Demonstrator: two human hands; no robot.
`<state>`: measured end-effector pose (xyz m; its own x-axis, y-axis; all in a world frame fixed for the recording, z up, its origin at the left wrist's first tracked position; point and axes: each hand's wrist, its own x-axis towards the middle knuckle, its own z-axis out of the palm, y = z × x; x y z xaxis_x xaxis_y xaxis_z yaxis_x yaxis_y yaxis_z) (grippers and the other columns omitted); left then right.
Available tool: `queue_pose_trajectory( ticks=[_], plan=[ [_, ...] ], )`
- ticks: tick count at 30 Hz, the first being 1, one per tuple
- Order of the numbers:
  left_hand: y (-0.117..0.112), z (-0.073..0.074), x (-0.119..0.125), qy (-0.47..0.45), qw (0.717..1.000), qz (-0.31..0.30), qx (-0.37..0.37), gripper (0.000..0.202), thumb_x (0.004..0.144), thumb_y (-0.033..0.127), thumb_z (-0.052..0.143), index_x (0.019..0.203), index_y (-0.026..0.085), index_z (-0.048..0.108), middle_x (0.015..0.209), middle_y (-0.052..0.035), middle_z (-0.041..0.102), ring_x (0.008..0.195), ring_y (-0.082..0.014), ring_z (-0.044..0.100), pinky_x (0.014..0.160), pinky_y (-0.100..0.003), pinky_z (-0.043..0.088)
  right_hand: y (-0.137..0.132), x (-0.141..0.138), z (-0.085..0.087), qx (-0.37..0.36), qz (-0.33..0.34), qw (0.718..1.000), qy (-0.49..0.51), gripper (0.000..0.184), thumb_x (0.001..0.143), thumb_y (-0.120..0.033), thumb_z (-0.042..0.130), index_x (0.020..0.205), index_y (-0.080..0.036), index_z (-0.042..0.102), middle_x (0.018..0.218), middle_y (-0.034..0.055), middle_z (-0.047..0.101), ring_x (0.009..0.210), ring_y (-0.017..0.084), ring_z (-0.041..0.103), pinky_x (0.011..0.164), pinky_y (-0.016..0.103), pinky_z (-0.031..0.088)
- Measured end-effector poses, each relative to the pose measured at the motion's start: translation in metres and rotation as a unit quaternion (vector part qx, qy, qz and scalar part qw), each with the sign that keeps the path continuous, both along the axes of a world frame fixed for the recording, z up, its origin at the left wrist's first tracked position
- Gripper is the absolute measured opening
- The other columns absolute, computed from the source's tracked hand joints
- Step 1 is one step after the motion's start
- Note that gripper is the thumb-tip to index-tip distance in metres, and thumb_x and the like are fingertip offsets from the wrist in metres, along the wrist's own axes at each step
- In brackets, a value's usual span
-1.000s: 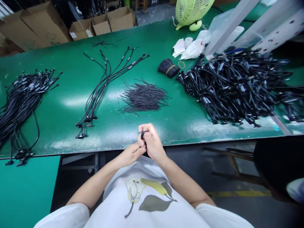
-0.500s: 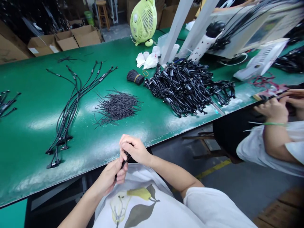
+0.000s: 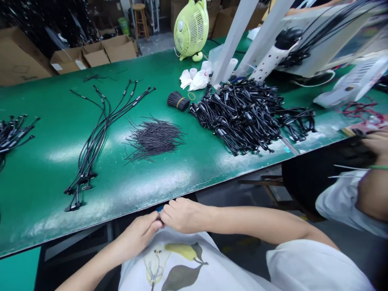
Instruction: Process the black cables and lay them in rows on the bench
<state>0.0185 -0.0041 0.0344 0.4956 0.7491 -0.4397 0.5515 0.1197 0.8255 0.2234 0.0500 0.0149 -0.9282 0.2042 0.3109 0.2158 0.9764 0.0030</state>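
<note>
Our grip was closed: the left hand (image 3: 138, 232) and right hand (image 3: 184, 215) met at the front edge of the counter (image 3: 91, 218), their fingers curled together around a small blue piece (image 3: 159, 208). Only a sliver of it showed between them, so we could not tell how much lay inside the grip or whether it joined anything else.

With so little showing, we judged a drop to be the main risk. A slack pinch or a slip between the hands could let the piece fall past the edge into the dark gap below, where it would be hard to spot. Knocking our knuckles against that edge could also jolt it loose.

The right forearm (image 3: 257, 220) lay almost level across our body, with the elbow out to the right, while the left forearm (image 3: 91, 270) rose from the lower left. Both hands were held low, just above the pear-print shirt (image 3: 178, 258).

Farther out on the counter lay a heap of thin wires (image 3: 154, 139), a banded bundle (image 3: 178, 101), a large cable pile (image 3: 239, 117) and a spread of longer cables (image 3: 97, 137). All sat well apart from our hands, so a snag seemed unlikely. A co-worker's hand (image 3: 377, 143) worked separately at the right.
</note>
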Motion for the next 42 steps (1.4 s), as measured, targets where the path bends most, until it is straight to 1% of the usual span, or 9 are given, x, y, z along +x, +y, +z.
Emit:
queue_pose_trajectory(
  ticks=[5,10,16,21,27,31,33,37,42],
  plan=[
    [-0.004,-0.009,0.002,0.113,0.985,-0.014,0.132,0.03,0.098,0.034,0.029,0.075,0.021,0.043,0.071,-0.0014,0.054,0.064,-0.0168,0.048,0.061,-0.029,0.031,0.004,-0.002,-0.007,-0.105,-0.036,0.992,-0.052,0.024,0.098,-0.025,0.034,0.084,-0.015,0.049,0.068,0.0029,0.056,0.056,0.014,0.05,0.049,0.027,0.025],
    [0.004,-0.03,0.0,0.107,0.975,0.033,0.195,0.028,0.096,0.031,0.037,0.071,0.022,0.045,0.064,-0.0008,0.054,0.059,-0.0168,0.048,0.059,-0.029,0.028,0.023,-0.008,-0.011,-0.268,-0.025,0.957,-0.109,0.027,0.099,-0.038,0.039,0.096,-0.015,0.052,0.086,0.0045,0.064,0.075,0.016,0.059,0.061,0.027,0.039],
    [0.01,-0.034,-0.009,0.1,0.978,0.083,0.162,0.026,0.094,0.031,0.043,0.07,0.022,0.047,0.063,0.0007,0.052,0.058,-0.0166,0.046,0.058,-0.029,0.025,0.026,-0.02,-0.015,-0.167,-0.037,0.974,-0.147,0.013,0.094,-0.017,0.039,0.094,-0.013,0.051,0.082,0.0068,0.059,0.073,0.019,0.056,0.064,0.032,0.038],
    [0.01,-0.029,-0.017,0.048,0.993,0.086,0.069,0.027,0.095,0.034,0.039,0.072,0.022,0.046,0.065,0.0006,0.055,0.059,-0.0165,0.048,0.058,-0.027,0.027,0.031,-0.024,-0.016,-0.103,0.022,0.988,-0.112,0.019,0.096,-0.02,0.033,0.09,-0.014,0.05,0.075,0.0043,0.055,0.065,0.017,0.051,0.056,0.031,0.032],
    [0.016,-0.038,-0.02,0.064,0.988,0.121,0.077,0.027,0.093,0.035,0.044,0.07,0.021,0.046,0.062,0.0011,0.052,0.057,-0.0158,0.044,0.058,-0.027,0.025,0.033,-0.035,-0.023,-0.136,-0.02,0.978,-0.155,0.02,0.095,-0.016,0.033,0.092,-0.013,0.053,0.075,0.005,0.057,0.065,0.017,0.053,0.056,0.028,0.035],
    [0.016,-0.041,-0.025,0.009,0.983,0.178,0.034,0.03,0.091,0.042,0.045,0.07,0.021,0.049,0.063,0.0008,0.052,0.059,-0.0154,0.043,0.059,-0.026,0.028,0.062,-0.027,-0.021,-0.194,0.032,0.977,-0.083,0.025,0.099,-0.03,0.038,0.099,-0.015,0.058,0.089,0.0065,0.062,0.082,0.017,0.058,0.071,0.029,0.045],
    [0.014,-0.039,-0.028,-0.05,0.971,0.234,-0.013,0.035,0.091,0.049,0.045,0.073,0.02,0.051,0.061,0.0018,0.048,0.058,-0.014,0.04,0.057,-0.026,0.028,0.095,-0.013,-0.021,-0.205,-0.039,0.978,0.026,0.027,0.099,-0.03,0.036,0.105,-0.018,0.06,0.101,0.0072,0.062,0.096,0.017,0.057,0.083,0.031,0.045],
    [0.015,-0.034,-0.026,-0.183,0.92,0.331,-0.101,0.043,0.086,0.059,0.051,0.078,0.017,0.052,0.056,0.0061,0.035,0.05,-0.0093,0.03,0.049,-0.023,0.024,0.166,0.013,-0.04,-0.146,-0.358,0.912,0.136,0.027,0.097,-0.024,0.039,0.102,-0.017,0.064,0.11,0.0119,0.06,0.098,0.021,0.055,0.085,0.037,0.043],
    [0.023,-0.024,-0.011,-0.308,0.857,0.389,-0.138,0.04,0.083,0.055,0.061,0.085,0.015,0.055,0.055,0.0081,0.031,0.047,-0.0058,0.026,0.045,-0.02,0.022,0.19,0.023,-0.049,-0.11,-0.413,0.894,0.134,0.023,0.094,-0.024,0.044,0.09,-0.015,0.065,0.102,0.0135,0.06,0.091,0.024,0.053,0.08,0.037,0.04]
  ],
)
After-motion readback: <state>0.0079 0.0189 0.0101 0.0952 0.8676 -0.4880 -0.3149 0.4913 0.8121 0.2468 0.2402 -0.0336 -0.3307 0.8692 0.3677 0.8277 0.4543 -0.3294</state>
